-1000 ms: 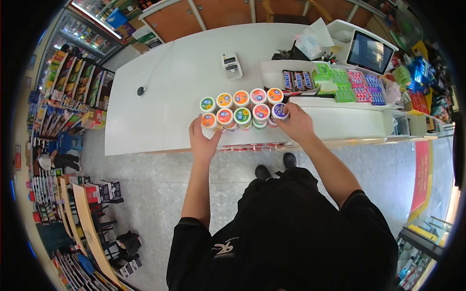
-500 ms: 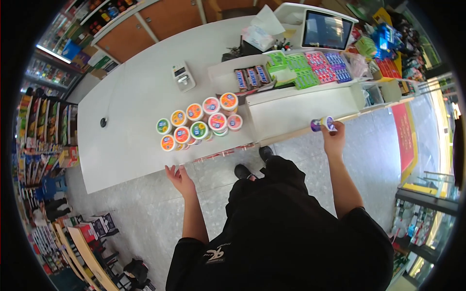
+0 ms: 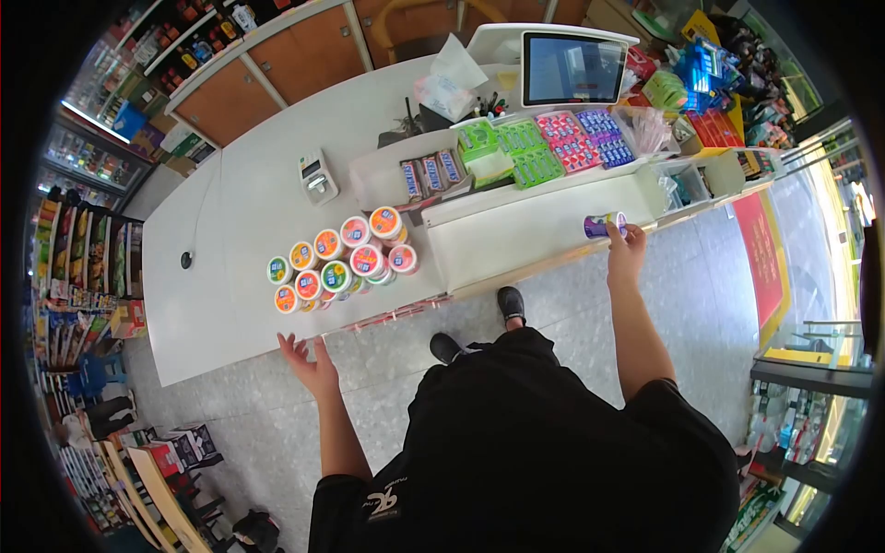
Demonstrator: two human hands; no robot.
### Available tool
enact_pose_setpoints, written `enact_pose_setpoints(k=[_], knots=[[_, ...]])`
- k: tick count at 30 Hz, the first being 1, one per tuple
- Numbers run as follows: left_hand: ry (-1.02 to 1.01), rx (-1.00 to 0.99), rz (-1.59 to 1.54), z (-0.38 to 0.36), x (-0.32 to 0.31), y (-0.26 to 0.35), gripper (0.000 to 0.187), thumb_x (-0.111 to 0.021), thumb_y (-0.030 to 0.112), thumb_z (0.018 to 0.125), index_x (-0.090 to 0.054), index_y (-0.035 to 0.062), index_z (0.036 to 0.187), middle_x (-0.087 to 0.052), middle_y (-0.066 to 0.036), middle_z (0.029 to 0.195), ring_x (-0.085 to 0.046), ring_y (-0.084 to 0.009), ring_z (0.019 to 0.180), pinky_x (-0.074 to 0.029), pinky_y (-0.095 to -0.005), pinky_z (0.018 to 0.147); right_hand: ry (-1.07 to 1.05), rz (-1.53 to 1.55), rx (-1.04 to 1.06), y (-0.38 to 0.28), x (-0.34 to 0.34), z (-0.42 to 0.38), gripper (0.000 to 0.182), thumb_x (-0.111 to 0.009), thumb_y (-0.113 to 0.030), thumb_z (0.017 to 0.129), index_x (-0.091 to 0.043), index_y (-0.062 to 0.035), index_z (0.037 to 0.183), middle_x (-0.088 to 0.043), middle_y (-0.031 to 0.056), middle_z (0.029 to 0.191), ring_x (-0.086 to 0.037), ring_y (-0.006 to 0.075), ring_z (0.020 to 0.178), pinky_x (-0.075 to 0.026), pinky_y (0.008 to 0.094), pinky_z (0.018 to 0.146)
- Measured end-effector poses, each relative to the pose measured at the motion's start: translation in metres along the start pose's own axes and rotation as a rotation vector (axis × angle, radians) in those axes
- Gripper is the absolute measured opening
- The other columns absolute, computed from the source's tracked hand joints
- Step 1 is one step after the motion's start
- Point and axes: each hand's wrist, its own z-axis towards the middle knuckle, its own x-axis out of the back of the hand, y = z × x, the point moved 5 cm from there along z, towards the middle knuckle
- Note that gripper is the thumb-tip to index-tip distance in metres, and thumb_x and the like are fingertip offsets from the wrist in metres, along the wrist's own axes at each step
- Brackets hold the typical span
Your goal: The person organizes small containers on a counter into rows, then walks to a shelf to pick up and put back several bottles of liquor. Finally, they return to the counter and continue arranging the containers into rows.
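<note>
A small purple tub (image 3: pixel 597 225) lies on its side at the right end of the low white shelf (image 3: pixel 502 238), or just over it. My right hand (image 3: pixel 627 255) pinches it at its lid end, thumb and fingers closed. Near the counter's front edge my left hand (image 3: pixel 313 369) has its fingers spread and nothing in them. Beyond that hand, several round lidded tubs (image 3: pixel 336 276) in orange, green and pink stand in stacked rows on the white counter (image 3: pixel 217 304).
A box of Snickers bars (image 3: pixel 433 172) and rows of green, pink and purple gum packs (image 3: pixel 523 150) line the back of the shelf. Behind them stands a screen (image 3: pixel 572 69). A card terminal (image 3: pixel 318 177) sits mid-counter. Bins (image 3: pixel 687 182) border the shelf's right end.
My whole view has shifted, so the counter goods sit further left. My right hand has brought the purple tub in over the white shelf. The left hand stays spread by the counter edge.
</note>
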Motion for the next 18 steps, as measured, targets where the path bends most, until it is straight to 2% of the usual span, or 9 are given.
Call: enact_pose_setpoints(k=[2, 3, 5, 9, 11, 15, 18], knots=[[0.016, 0.055, 0.015, -0.023, 0.0, -0.013, 0.078, -0.068, 0.018, 0.083, -0.024, 0.0026, 0.146, -0.044, -0.019, 0.133, -0.051, -0.0252, 0.105, -0.042, -0.038, 0.09, -0.024, -0.239, 0.215, -0.032, -0.004, 0.011, 0.039, -0.078, -0.018, 0.076, -0.053, -0.0044, 0.102, -0.058, 0.0053, 0.09, -0.054, 0.0131, 0.069, -0.044, 0.0257, 0.065], [0.028, 0.113, 0.033, -0.034, 0.0, -0.02, 0.08, -0.069, 0.02, 0.083, -0.024, 0.0026, 0.146, -0.044, -0.019, 0.133, -0.051, -0.0255, 0.105, -0.042, -0.0379, 0.09, -0.024, -0.238, 0.216, -0.041, -0.002, 0.02, 0.039, -0.078, -0.018, 0.076, -0.053, -0.0044, 0.102, -0.058, 0.0053, 0.09, -0.054, 0.0131, 0.069, -0.044, 0.0257, 0.065], [0.013, 0.141, 0.097, -0.061, -0.008, -0.026, 0.08, -0.069, 0.021, 0.082, -0.024, 0.0026, 0.146, -0.044, -0.019, 0.133, -0.051, -0.0257, 0.104, -0.042, -0.0378, 0.09, -0.091, -0.271, 0.114, -0.043, 0.0, 0.043, 0.045, -0.081, -0.022, 0.071, -0.055, -0.0044, 0.103, -0.06, 0.0075, 0.098, -0.057, 0.015, 0.084, -0.046, 0.0291, 0.076], [-0.031, 0.193, 0.167, -0.101, -0.044, -0.007, 0.08, -0.069, 0.021, 0.082, -0.025, 0.0026, 0.146, -0.045, -0.019, 0.132, -0.051, -0.0264, 0.103, -0.042, -0.0381, 0.089, -0.099, -0.283, 0.118, -0.028, 0.018, 0.095, 0.046, -0.08, -0.021, 0.07, -0.054, -0.0033, 0.104, -0.06, 0.0084, 0.097, -0.059, 0.0165, 0.084, -0.047, 0.0314, 0.077], [-0.016, 0.201, 0.149, -0.116, -0.061, 0.003, 0.079, -0.07, 0.021, 0.082, -0.026, 0.0031, 0.146, -0.046, -0.019, 0.13, -0.051, -0.0266, 0.104, -0.042, -0.0383, 0.089, -0.064, -0.419, 0.311, -0.014, 0.023, 0.123, 0.046, -0.079, -0.021, 0.07, -0.055, -0.0033, 0.104, -0.061, 0.0099, 0.095, -0.06, 0.0196, 0.081, -0.048, 0.0343, 0.078], [-0.081, 0.242, 0.187, -0.136, -0.097, 0.01, 0.076, -0.07, 0.017, 0.081, -0.03, 0.0044, 0.145, -0.047, -0.017, 0.127, -0.053, -0.0269, 0.102, -0.044, -0.038, 0.087, -0.022, -0.501, 0.353, -0.005, 0.022, 0.156, 0.042, -0.079, -0.022, 0.071, -0.055, -0.0048, 0.1, -0.062, 0.0096, 0.094, -0.06, 0.0171, 0.073, -0.048, 0.032, 0.071], [-0.139, 0.281, 0.246, -0.156, -0.119, 0.013, 0.074, -0.069, 0.013, 0.079, -0.032, 0.0039, 0.143, -0.049, -0.017, 0.123, -0.054, -0.0278, 0.1, -0.045, -0.0391, 0.084, -0.133, -0.54, 0.303, -0.02, 0.018, 0.161, 0.041, -0.078, -0.023, 0.071, -0.056, -0.0052, 0.1, -0.063, 0.0102, 0.089, -0.061, 0.0192, 0.07, -0.048, 0.0332, 0.069]])
